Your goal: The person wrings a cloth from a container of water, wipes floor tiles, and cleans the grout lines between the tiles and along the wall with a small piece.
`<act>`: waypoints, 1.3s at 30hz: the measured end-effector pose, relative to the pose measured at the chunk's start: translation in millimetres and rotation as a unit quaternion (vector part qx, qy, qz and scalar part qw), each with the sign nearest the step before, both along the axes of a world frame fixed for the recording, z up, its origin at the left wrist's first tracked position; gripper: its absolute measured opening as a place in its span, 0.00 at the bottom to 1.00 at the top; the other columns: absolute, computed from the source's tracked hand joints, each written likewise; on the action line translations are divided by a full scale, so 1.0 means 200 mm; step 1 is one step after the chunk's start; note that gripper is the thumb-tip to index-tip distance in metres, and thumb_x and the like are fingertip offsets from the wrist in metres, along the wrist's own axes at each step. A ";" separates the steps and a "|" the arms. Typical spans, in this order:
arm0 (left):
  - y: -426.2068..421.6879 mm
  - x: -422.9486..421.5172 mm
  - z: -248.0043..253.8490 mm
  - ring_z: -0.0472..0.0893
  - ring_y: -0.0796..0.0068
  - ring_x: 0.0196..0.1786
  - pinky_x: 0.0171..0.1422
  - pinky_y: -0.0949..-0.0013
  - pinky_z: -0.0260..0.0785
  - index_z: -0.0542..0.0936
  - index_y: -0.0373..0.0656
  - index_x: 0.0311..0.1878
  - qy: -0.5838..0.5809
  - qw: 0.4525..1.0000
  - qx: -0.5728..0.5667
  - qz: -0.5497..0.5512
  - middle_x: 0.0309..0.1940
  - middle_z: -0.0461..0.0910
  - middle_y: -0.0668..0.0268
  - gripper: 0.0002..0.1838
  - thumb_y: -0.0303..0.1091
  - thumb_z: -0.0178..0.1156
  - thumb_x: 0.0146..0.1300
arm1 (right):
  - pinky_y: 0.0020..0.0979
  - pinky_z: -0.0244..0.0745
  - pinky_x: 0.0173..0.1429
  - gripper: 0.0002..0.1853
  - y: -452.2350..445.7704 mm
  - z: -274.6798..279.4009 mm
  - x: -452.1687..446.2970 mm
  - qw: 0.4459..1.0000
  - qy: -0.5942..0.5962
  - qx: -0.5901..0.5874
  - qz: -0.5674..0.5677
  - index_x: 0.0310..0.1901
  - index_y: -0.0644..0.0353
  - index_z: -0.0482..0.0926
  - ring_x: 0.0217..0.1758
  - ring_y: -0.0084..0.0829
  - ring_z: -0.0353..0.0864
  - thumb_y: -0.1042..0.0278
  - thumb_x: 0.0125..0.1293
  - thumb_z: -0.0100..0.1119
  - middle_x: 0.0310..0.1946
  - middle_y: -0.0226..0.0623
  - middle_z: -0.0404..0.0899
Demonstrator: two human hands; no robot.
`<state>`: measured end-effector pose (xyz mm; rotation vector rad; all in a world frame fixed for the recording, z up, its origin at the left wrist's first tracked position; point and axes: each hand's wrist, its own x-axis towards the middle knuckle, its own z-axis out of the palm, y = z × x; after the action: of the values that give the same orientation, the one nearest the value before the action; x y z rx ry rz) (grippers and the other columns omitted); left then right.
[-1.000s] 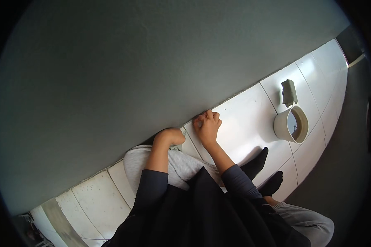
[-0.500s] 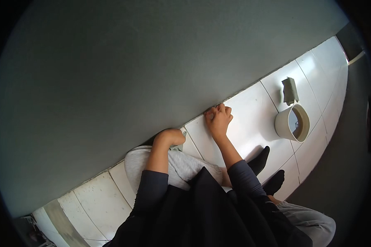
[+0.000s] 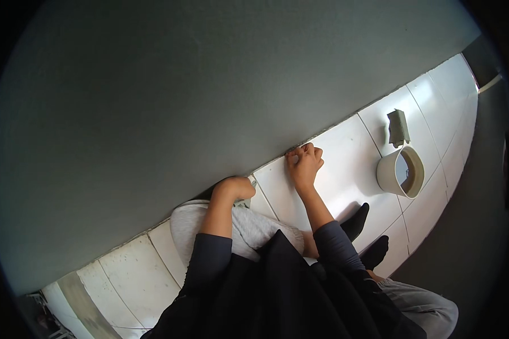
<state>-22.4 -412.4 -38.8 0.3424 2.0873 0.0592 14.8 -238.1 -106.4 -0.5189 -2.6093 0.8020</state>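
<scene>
My left hand (image 3: 236, 188) is bent at the wrist close to the foot of the grey wall (image 3: 181, 113), above my knee. A grey-green piece that looks like cloth (image 3: 243, 203) shows under it, and its fingers are mostly hidden. My right hand (image 3: 305, 164) has its fingers curled together at the seam where the wall meets the white tiled floor (image 3: 345, 152). Whatever its fingertips hold, if anything, is too small to make out.
A white bucket (image 3: 387, 173) with liquid in it stands on the tiles to the right. Beside it lies a grey-green folded piece (image 3: 398, 127). My feet in black socks (image 3: 354, 222) are close to the bucket. A brownish strip (image 3: 82, 302) crosses the floor at lower left.
My right hand has shifted slightly to the right along the wall's foot, its fingers still curled. My left hand has stayed nearly where it was.
</scene>
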 end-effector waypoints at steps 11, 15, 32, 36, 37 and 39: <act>0.00 -0.01 -0.05 0.77 0.56 0.56 0.61 0.60 0.66 0.80 0.35 0.51 -0.005 0.999 -0.022 -0.029 0.54 0.76 0.49 0.24 0.33 0.47 0.51 | 0.39 0.61 0.46 0.07 -0.24 -0.02 0.11 0.992 0.040 -0.007 0.122 0.28 0.53 0.83 0.46 0.38 0.68 0.68 0.44 0.69 0.35 0.31 0.71; -0.03 0.00 -0.10 0.81 0.55 0.47 0.53 0.60 0.70 0.81 0.32 0.45 0.030 0.999 0.013 -0.033 0.46 0.80 0.46 0.25 0.37 0.48 0.48 | 0.37 0.65 0.41 0.06 -0.18 -0.02 0.16 0.983 0.061 -0.044 0.168 0.29 0.50 0.83 0.43 0.37 0.70 0.69 0.46 0.67 0.33 0.29 0.73; -0.02 0.00 -0.03 0.81 0.56 0.47 0.53 0.60 0.70 0.82 0.34 0.45 0.016 1.000 0.010 -0.006 0.45 0.80 0.47 0.23 0.37 0.49 0.48 | 0.35 0.64 0.40 0.02 -0.24 0.01 0.14 0.977 0.042 0.037 0.205 0.25 0.50 0.83 0.41 0.33 0.70 0.67 0.47 0.65 0.33 0.27 0.74; -0.03 0.00 -0.05 0.81 0.56 0.47 0.52 0.61 0.70 0.82 0.34 0.45 0.021 1.000 0.011 -0.013 0.45 0.81 0.48 0.23 0.36 0.49 0.48 | 0.35 0.63 0.39 0.02 -0.25 0.02 0.15 0.971 0.032 0.076 0.222 0.24 0.49 0.83 0.40 0.32 0.69 0.65 0.48 0.64 0.30 0.26 0.73; -0.02 0.00 -0.04 0.81 0.56 0.47 0.52 0.61 0.70 0.82 0.34 0.45 0.017 1.000 0.006 -0.012 0.45 0.81 0.48 0.23 0.36 0.49 0.48 | 0.35 0.63 0.38 0.02 -0.23 0.02 0.18 0.967 0.024 0.092 0.237 0.24 0.49 0.83 0.40 0.32 0.69 0.65 0.48 0.63 0.30 0.26 0.73; -0.01 0.00 -0.02 0.81 0.57 0.47 0.52 0.61 0.70 0.82 0.34 0.45 0.011 1.000 0.004 -0.010 0.44 0.81 0.48 0.23 0.35 0.48 0.48 | 0.34 0.62 0.38 0.02 -0.19 0.04 0.27 0.960 0.008 0.112 0.258 0.23 0.48 0.83 0.39 0.31 0.69 0.64 0.47 0.64 0.28 0.25 0.72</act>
<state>-22.4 -413.7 -43.7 0.3709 2.1060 0.0512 67.8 -275.9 -97.6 0.2450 -2.8034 0.6309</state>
